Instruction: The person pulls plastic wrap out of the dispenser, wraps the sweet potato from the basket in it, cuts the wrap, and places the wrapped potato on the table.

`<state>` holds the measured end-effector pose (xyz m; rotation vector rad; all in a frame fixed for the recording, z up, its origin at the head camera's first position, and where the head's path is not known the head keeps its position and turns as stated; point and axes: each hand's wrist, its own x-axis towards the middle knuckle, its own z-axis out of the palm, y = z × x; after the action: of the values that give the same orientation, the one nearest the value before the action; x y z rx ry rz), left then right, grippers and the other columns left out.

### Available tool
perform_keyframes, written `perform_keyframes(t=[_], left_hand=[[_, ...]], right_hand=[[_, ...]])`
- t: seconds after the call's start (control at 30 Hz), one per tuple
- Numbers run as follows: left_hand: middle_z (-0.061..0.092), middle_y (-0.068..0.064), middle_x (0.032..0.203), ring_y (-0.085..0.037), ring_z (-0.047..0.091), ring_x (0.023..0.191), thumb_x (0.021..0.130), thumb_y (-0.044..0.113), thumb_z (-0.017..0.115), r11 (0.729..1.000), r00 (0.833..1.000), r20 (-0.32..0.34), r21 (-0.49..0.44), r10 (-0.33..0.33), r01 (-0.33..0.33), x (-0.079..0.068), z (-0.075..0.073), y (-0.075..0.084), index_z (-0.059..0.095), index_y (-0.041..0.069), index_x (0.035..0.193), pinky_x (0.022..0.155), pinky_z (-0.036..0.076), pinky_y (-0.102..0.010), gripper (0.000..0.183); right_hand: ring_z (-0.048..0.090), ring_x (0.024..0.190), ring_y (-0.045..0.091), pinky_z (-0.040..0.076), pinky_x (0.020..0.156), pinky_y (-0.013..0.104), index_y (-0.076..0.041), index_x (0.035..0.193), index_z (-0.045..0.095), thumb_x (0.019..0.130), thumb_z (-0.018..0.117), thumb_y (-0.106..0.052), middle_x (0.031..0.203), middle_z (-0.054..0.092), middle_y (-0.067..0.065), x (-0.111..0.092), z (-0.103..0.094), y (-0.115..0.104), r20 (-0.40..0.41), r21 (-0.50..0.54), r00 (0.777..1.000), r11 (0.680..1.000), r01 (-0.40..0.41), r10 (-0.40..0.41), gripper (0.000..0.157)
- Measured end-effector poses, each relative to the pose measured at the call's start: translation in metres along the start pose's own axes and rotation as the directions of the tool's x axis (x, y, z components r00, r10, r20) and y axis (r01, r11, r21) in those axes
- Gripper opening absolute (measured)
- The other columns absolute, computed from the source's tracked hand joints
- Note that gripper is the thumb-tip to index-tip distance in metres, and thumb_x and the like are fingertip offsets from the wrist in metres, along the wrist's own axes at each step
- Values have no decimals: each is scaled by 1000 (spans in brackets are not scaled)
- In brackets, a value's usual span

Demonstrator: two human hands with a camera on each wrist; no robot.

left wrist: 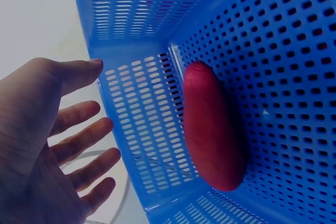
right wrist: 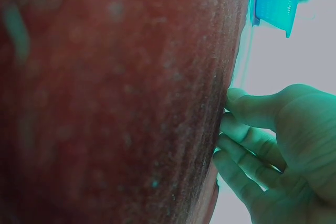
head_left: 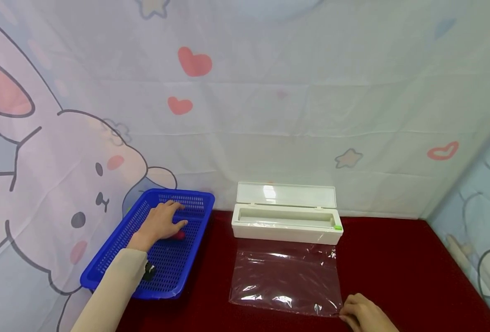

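My left hand [head_left: 160,222] reaches over the blue plastic basket [head_left: 205,230], fingers spread and holding nothing. Inside lies a smooth red vegetable like a sweet potato [left wrist: 212,129], partly covered by the hand in the head view. Down by the front corner of a sheet of plastic wrap [head_left: 286,281], my right hand [head_left: 365,313] pinches the film's edge between thumb and fingers. This clear sheet stretches flat over the red cloth from a white wrap dispenser box [head_left: 286,233], whose see-through lid [head_left: 286,194] stands raised.
A small dark green item [head_left: 149,272] sits in the basket under my left forearm. Dark red cloth [head_left: 394,263] covers the table. Behind it hangs a printed fabric backdrop [head_left: 269,115], and another fabric side [head_left: 481,221] rises at the right edge.
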<state>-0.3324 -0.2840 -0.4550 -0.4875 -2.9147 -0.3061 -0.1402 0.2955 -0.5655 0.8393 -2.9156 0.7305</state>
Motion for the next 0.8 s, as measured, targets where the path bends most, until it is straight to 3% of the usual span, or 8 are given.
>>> perform_keyframes(t=[0.4, 0.6, 0.8], left_hand=[[64, -26, 141, -54, 59, 129, 96, 31, 78, 1000, 995, 93, -7, -18, 19, -4, 6, -5, 67, 2, 136, 107, 43, -75, 50], [64, -26, 140, -52, 61, 127, 96, 32, 78, 1000, 993, 120, -3, -23, 24, -8, 8, -10, 67, 3, 136, 107, 44, -74, 50], [62, -26, 142, -54, 60, 128, 94, 31, 79, 999, 988, 151, -26, -26, 31, -5, 7, -12, 66, 4, 138, 107, 43, -76, 53]], right_hand=[[45, 78, -5, 47, 64, 24, -23, 82, 77, 93, 82, -17, 86, 58, -20, 2, -1, -2, 49, -3, 997, 998, -62, 62, 12], [45, 78, -6, 47, 63, 23, -21, 82, 77, 92, 82, -17, 86, 58, -21, 0, 0, -1, 56, 15, 997, 999, -48, 47, 12], [45, 78, -6, 47, 62, 22, -22, 83, 78, 92, 83, -15, 85, 58, -23, 0, -1, -2, 6, 1, 1000, 1000, -20, 20, 12]])
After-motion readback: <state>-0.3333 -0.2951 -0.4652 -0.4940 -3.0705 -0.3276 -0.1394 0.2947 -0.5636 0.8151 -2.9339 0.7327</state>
